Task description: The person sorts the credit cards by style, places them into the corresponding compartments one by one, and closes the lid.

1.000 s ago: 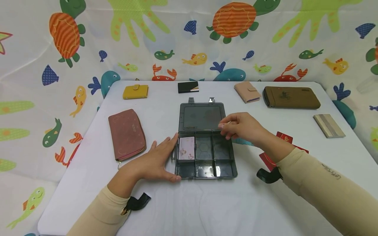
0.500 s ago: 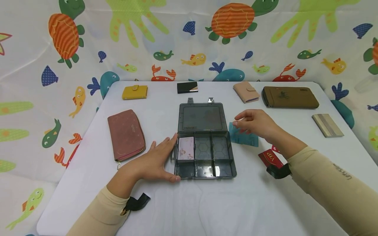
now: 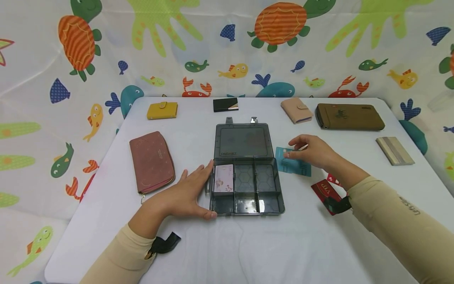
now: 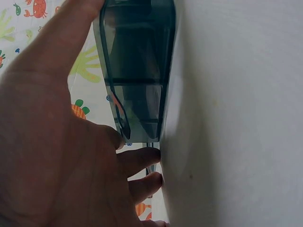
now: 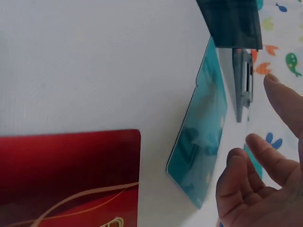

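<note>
A see-through dark grey compartment box (image 3: 244, 173) lies with its lid (image 3: 242, 140) folded back. Inside its far left compartment is a pink-and-white card (image 3: 224, 178). My left hand (image 3: 182, 193) rests against the box's left side, fingers spread and thumb at the near corner; the left wrist view shows it along the box wall (image 4: 142, 99). My right hand (image 3: 312, 150) hovers over blue cards (image 3: 294, 167) lying right of the box. Its thumb overlaps them in the head view, while the right wrist view shows loosely bent fingers with nothing between them and a gap to the blue cards (image 5: 201, 142).
Red cards (image 3: 324, 193) lie under my right wrist. A dusty-red wallet (image 3: 152, 161) is on the left. Along the back are a yellow wallet (image 3: 162, 111), black card case (image 3: 225, 105), pink wallet (image 3: 296, 111) and brown wallet (image 3: 349, 117). A beige striped case (image 3: 395, 151) lies at right.
My right hand has moved right, from over the box's hinge to over the blue cards, which it had mostly covered from view. My left hand has stayed at the box.
</note>
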### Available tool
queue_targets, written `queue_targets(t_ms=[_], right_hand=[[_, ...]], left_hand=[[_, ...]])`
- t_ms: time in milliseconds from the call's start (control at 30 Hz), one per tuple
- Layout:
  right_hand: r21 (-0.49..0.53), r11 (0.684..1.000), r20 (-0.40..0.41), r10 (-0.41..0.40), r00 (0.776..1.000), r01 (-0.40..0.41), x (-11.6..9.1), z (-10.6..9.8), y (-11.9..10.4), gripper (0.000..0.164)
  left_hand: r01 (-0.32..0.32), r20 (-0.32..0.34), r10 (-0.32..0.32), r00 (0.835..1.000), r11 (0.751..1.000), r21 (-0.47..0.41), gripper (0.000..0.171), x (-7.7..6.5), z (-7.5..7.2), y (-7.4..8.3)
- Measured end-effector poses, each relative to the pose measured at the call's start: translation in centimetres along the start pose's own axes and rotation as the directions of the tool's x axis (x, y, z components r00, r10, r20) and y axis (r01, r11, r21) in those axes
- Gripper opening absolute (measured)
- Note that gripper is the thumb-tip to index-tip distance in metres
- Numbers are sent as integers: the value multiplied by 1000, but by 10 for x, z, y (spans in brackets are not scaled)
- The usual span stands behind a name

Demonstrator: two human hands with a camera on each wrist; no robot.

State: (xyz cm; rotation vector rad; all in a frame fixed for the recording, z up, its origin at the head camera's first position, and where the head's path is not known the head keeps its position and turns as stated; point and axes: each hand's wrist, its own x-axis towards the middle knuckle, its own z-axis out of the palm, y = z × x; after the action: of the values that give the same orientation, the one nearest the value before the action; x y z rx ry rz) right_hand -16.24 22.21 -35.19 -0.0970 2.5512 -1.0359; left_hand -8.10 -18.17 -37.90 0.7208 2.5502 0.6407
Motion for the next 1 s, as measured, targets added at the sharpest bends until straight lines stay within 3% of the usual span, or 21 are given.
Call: queue_targets(t_ms=[433, 1000], right_hand=[[-208, 976, 56, -53, 997, 63, 9, 9, 10, 80], [-224, 974, 42, -24, 999, 33, 12, 12, 7, 77]], left_hand=[[6, 4, -6, 1000, 1000, 1, 139, 0, 0, 1], [6, 1, -6, 1000, 1000, 7, 140, 1, 0, 1]])
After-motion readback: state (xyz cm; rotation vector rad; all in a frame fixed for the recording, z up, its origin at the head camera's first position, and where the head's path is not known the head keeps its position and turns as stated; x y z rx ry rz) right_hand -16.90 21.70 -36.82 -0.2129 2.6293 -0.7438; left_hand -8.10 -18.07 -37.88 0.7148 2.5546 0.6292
